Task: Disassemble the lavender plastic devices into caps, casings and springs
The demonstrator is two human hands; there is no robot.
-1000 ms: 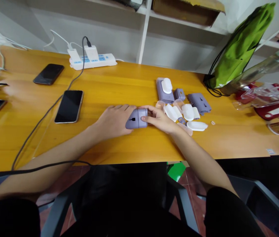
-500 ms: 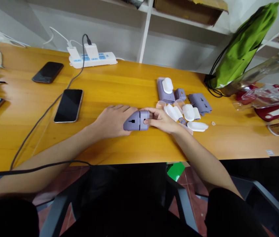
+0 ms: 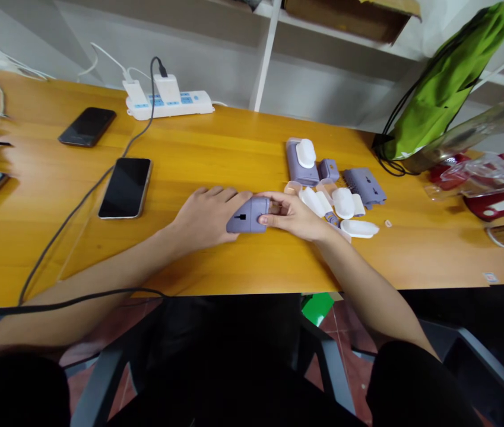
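Lilac plastic housing [image 3: 248, 215] is sitting on the bench [image 3: 269, 267], the left hand [image 3: 205, 218] and right hand [image 3: 291, 216] clamping their grips on it from both ends.

Lavender-grey plastic housing [image 3: 248, 215] marked with a black slot; white plastic caps [image 3: 344, 203] lie near a lavender-grey comb attachment [image 3: 364, 186]. Tabletop [image 3: 216, 160]: amber with darker streaked wood grain. Drawstring bag [image 3: 445, 89]: bright green, black cords. Power strip [image 3: 169, 105]: white with blue panels.
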